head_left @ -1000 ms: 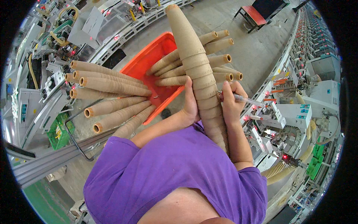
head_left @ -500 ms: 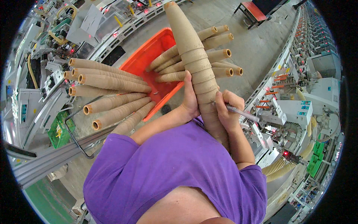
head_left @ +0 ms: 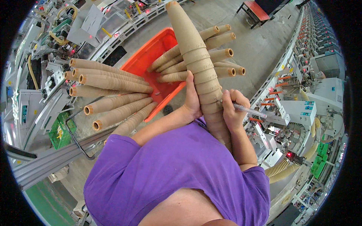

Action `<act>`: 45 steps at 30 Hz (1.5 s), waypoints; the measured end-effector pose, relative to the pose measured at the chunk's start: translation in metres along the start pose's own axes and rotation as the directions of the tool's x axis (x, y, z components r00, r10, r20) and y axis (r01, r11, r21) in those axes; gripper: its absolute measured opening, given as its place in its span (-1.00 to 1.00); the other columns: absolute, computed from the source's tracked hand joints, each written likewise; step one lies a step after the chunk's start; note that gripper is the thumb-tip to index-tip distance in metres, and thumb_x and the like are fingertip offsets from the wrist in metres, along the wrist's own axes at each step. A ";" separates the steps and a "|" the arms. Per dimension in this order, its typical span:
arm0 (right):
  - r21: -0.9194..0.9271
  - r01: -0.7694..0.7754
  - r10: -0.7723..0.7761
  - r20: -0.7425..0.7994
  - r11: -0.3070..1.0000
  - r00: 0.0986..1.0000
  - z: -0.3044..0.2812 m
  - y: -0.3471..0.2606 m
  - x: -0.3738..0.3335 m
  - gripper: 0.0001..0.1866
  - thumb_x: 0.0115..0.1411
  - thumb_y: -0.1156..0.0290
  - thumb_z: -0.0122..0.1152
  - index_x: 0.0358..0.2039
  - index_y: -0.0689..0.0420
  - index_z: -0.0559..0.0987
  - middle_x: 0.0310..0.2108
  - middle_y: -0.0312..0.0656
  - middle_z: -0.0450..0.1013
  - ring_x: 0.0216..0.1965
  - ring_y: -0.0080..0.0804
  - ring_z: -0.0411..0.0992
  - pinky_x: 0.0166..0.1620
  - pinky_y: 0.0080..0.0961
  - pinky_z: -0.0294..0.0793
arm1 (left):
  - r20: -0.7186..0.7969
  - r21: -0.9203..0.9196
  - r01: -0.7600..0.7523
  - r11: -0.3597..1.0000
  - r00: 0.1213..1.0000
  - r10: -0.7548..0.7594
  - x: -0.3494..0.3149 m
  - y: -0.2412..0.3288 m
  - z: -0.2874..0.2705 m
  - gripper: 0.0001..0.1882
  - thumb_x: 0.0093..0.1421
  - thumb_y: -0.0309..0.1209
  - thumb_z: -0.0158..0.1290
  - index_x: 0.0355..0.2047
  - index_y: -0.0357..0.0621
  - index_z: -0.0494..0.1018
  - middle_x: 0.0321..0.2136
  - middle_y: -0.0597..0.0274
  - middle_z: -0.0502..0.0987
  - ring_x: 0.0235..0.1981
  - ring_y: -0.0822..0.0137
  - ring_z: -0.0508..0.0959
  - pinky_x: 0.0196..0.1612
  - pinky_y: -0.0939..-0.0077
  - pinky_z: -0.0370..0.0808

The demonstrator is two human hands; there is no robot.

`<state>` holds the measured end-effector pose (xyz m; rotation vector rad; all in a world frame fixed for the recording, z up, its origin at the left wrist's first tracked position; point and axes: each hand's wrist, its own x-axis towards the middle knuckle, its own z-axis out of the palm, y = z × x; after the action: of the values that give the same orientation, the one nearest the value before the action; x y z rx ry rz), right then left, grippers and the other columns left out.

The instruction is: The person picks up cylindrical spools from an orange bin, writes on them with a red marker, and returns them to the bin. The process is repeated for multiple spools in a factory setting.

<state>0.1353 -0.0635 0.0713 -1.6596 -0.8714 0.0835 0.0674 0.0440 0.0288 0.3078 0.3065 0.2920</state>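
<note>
A long stack of nested brown paper cones [head_left: 196,52] slants up from my chest, its narrow end pointing away. My left hand [head_left: 192,98] is closed round the stack's left side, thumb along the cones and the other fingers hidden beneath. In my right hand [head_left: 233,108] a clear-barrelled pen [head_left: 250,110] is pinched, its tip on or very near the lower part of the stack. Small handwritten marks run along the rims of the upper cones. Beyond the stack is an orange-red bin [head_left: 130,62], with more cone stacks [head_left: 113,83] leaning out of both its sides.
Textile machinery [head_left: 301,111] with hoses lines the right, and more machines [head_left: 49,67] stand on the left. A metal rail [head_left: 64,165] and a bent black bar [head_left: 71,132] lie at lower left near a green crate [head_left: 60,132]. A red-topped bench [head_left: 257,11] stands far off.
My right hand and the pen have shifted slightly to the right and a little away from me along the cone. The left hand and the stack hold nearly still.
</note>
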 end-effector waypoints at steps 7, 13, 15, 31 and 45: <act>0.095 -0.095 0.100 -0.055 0.991 0.993 0.002 0.009 0.001 -0.62 0.20 0.62 0.11 -0.69 0.17 0.21 -0.72 -0.39 0.16 -0.65 -0.69 0.05 -0.59 -0.61 0.05 | -0.029 -0.024 0.023 0.999 0.999 -0.024 0.002 0.000 0.003 -0.06 0.09 0.53 -0.46 -0.18 -0.13 0.41 -0.39 0.12 0.52 -0.38 0.24 0.57 -0.28 0.33 0.58; 0.148 -0.139 0.152 -0.083 0.979 0.985 0.001 0.010 0.001 -0.64 0.18 0.61 0.14 -0.70 0.20 0.25 -0.73 -0.38 0.15 -0.64 -0.68 0.04 -0.58 -0.60 0.03 | 0.016 -0.031 0.017 0.999 1.000 -0.017 0.004 0.001 -0.001 -0.06 0.08 0.53 -0.45 -0.15 -0.13 0.39 -0.38 0.11 0.52 -0.37 0.25 0.56 -0.26 0.31 0.58; 0.185 -0.177 0.197 -0.093 0.967 0.976 0.002 0.011 0.002 -0.64 0.19 0.61 0.13 -0.70 0.19 0.25 -0.72 -0.40 0.16 -0.63 -0.69 0.03 -0.57 -0.60 0.03 | -0.025 -0.033 0.025 0.999 0.999 -0.026 0.006 0.001 -0.001 -0.05 0.07 0.54 -0.44 -0.14 -0.13 0.38 -0.38 0.11 0.52 -0.37 0.23 0.56 -0.26 0.30 0.58; 0.011 -0.037 0.036 0.089 0.999 0.995 -0.004 0.006 -0.009 -0.62 0.18 0.62 0.13 -0.70 0.18 0.21 -0.76 -0.34 0.17 -0.69 -0.66 0.07 -0.61 -0.58 0.04 | -0.021 0.019 0.007 1.000 1.000 -0.007 0.013 0.005 -0.015 -0.05 0.09 0.53 -0.51 -0.13 -0.12 0.39 -0.35 0.03 0.53 -0.33 0.10 0.56 -0.21 0.18 0.56; -0.019 -0.065 0.066 0.036 0.998 0.997 -0.003 0.014 -0.014 -0.60 0.18 0.61 0.11 -0.71 0.18 0.17 -0.75 -0.38 0.11 -0.66 -0.67 0.00 -0.60 -0.57 -0.01 | -0.030 -0.013 0.007 1.000 1.000 -0.007 0.015 0.001 -0.021 -0.06 0.09 0.52 -0.47 -0.14 -0.14 0.39 -0.38 0.01 0.53 -0.37 0.09 0.57 -0.26 0.20 0.58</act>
<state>0.1334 -0.0744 0.0545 -1.7080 -0.8471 0.1519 0.0742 0.0551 0.0066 0.2895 0.3348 0.2915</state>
